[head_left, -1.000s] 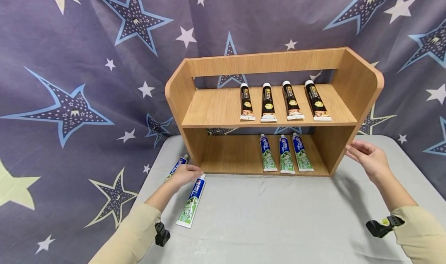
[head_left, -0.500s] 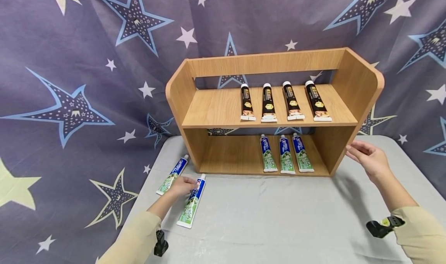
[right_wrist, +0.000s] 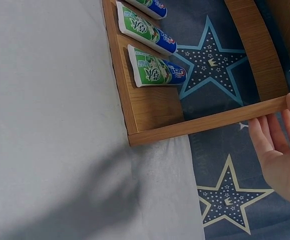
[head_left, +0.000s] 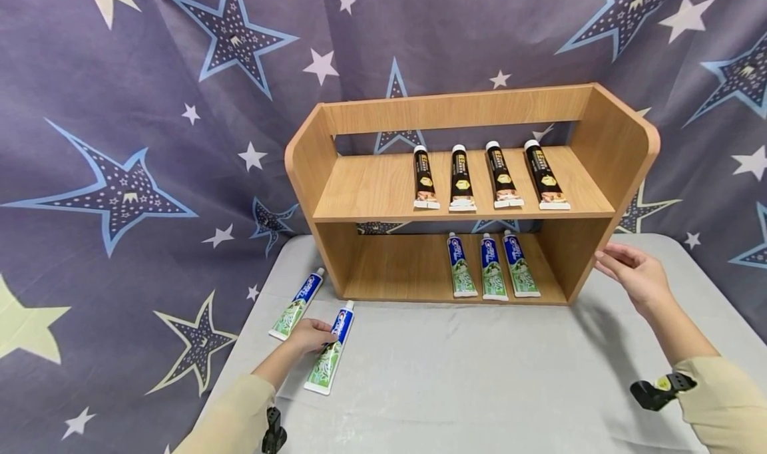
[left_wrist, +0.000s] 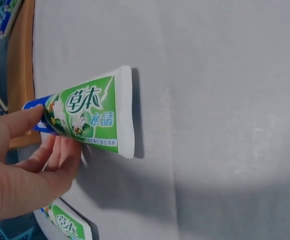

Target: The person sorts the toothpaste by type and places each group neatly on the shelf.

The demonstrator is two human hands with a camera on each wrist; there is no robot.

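Observation:
In the head view, a blue and green toothpaste tube lies on the grey-covered table, left of centre. My left hand pinches it around its middle; the left wrist view shows the thumb over the tube and the other fingers along its opposite edge. A second such tube lies further left, beside the shelf. My right hand holds the right side panel of the wooden shelf. From the right wrist, the thumb lies on the panel's edge, with the fingers against its outer face.
Several black tubes lie in a row on the upper board. Three blue and green toothpaste tubes lie on the right part of the lower board. A star-patterned curtain hangs behind the table.
My left hand has drawn back toward me, from the cap end of the nearer tube to its middle. That tube stays in place. The right hand has not moved.

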